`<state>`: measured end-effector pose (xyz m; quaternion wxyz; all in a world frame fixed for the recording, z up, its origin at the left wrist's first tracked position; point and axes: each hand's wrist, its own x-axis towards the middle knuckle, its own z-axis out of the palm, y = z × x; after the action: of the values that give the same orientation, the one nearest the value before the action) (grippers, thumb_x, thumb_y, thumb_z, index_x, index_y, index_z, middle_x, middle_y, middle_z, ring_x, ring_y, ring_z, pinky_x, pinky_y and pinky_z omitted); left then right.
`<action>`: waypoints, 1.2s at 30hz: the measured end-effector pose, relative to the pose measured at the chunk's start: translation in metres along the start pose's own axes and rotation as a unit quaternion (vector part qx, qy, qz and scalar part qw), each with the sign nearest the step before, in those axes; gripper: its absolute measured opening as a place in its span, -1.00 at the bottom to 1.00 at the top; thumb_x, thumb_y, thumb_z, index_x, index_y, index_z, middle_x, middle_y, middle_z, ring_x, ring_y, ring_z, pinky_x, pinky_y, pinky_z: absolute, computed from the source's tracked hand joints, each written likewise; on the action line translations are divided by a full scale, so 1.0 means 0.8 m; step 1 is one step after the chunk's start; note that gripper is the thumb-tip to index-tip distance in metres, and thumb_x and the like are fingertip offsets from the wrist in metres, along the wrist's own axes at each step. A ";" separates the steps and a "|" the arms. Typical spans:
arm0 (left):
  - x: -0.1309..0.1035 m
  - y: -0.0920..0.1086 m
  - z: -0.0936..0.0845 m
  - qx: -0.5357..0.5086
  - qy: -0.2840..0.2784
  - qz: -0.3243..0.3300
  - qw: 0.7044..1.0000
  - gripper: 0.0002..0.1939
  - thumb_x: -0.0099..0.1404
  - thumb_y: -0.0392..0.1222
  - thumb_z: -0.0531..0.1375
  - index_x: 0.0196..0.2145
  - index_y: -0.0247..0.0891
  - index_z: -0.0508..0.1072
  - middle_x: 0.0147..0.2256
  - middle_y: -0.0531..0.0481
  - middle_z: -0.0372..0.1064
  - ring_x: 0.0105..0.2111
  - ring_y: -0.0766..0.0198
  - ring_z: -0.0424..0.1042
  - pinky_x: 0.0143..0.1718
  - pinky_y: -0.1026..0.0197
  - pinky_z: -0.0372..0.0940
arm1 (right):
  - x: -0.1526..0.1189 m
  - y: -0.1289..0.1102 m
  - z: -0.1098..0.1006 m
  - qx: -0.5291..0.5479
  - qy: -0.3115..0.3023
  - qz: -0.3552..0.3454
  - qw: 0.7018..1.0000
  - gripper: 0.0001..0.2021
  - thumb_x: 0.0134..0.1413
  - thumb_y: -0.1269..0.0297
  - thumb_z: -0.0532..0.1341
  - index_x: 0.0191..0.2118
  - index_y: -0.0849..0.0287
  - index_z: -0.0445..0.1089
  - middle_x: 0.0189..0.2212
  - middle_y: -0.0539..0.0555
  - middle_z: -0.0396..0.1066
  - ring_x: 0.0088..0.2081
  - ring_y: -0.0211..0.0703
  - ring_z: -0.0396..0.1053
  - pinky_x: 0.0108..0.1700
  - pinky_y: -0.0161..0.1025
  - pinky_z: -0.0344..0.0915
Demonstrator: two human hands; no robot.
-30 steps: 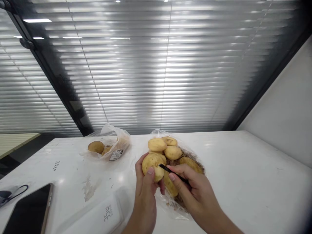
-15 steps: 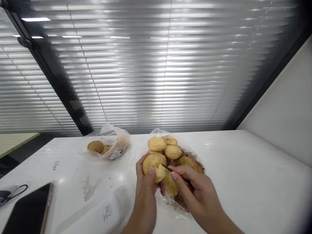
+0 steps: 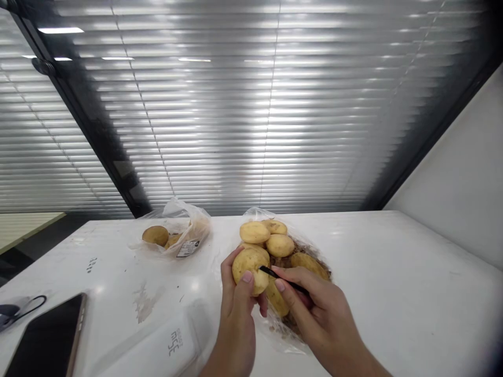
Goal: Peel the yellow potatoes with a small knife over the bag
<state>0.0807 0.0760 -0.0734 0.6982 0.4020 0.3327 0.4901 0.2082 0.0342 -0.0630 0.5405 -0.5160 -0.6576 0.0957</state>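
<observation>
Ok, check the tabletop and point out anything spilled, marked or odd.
A greyish, ragged smear left of the left hand mars the plain white tabletop; stain or scuff, I can't tell. Dark specks lie near it. Brown scraps lie around the potatoes, but seem gathered on clear plastic.

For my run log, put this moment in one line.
left hand: holds potato | right hand: holds black tool, tip at potato | nearby: other potatoes, brown scraps

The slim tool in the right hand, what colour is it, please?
The slim tool is black, seen best in the head view.
</observation>
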 end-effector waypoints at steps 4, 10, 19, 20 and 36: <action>0.000 0.000 0.002 -0.007 0.003 -0.004 1.000 -0.50 0.36 0.16 0.15 0.13 -0.11 0.19 -0.32 0.07 0.35 -0.46 0.34 0.23 -0.44 0.27 0.20 | 0.001 -0.003 -0.001 0.036 -0.004 0.032 0.999 -0.83 0.31 0.37 0.16 -0.12 0.01 0.48 -0.44 -0.12 0.50 -0.38 -0.36 0.50 -0.35 -0.48 0.37; -0.001 0.004 0.003 -0.002 0.014 0.001 1.000 -0.47 0.33 0.16 0.17 0.13 -0.13 0.19 -0.33 0.07 0.35 -0.47 0.34 0.23 -0.46 0.26 0.19 | 0.000 -0.004 -0.005 0.063 -0.009 0.053 0.997 -0.84 0.31 0.35 0.17 -0.16 0.02 0.50 -0.45 -0.11 0.50 -0.39 -0.35 0.48 -0.42 -0.48 0.34; 0.000 0.004 0.002 -0.013 -0.013 0.001 1.000 -0.49 0.33 0.15 0.19 0.10 -0.13 0.21 -0.28 0.05 0.35 -0.46 0.35 0.23 -0.46 0.27 0.19 | 0.000 0.002 -0.004 0.052 -0.012 0.037 0.998 -0.85 0.31 0.35 0.17 -0.13 0.02 0.48 -0.45 -0.11 0.48 -0.33 -0.33 0.51 -0.37 -0.46 0.35; 0.000 0.004 0.002 -0.010 -0.018 0.002 1.000 -0.51 0.33 0.16 0.18 0.08 -0.14 0.23 -0.27 0.04 0.35 -0.46 0.36 0.24 -0.47 0.28 0.18 | 0.000 0.003 -0.005 0.045 -0.011 0.033 0.998 -0.85 0.30 0.35 0.18 -0.12 0.03 0.48 -0.44 -0.11 0.49 -0.35 -0.34 0.51 -0.37 -0.46 0.36; 0.005 0.002 -0.006 0.062 -0.058 -0.015 0.996 -0.52 0.38 0.16 0.08 0.10 -0.16 0.19 -0.50 0.17 0.18 -0.55 0.36 0.11 -0.52 0.29 0.09 | 0.008 0.003 -0.019 0.012 -0.038 0.006 0.999 -0.85 0.26 0.39 0.20 -0.15 0.07 0.51 -0.45 -0.09 0.48 -0.51 -0.40 0.33 -0.44 -0.47 0.29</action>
<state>0.0774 0.0810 -0.0746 0.6973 0.4676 0.3276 0.4333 0.2226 0.0333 -0.0546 0.5206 -0.5095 -0.6733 0.1265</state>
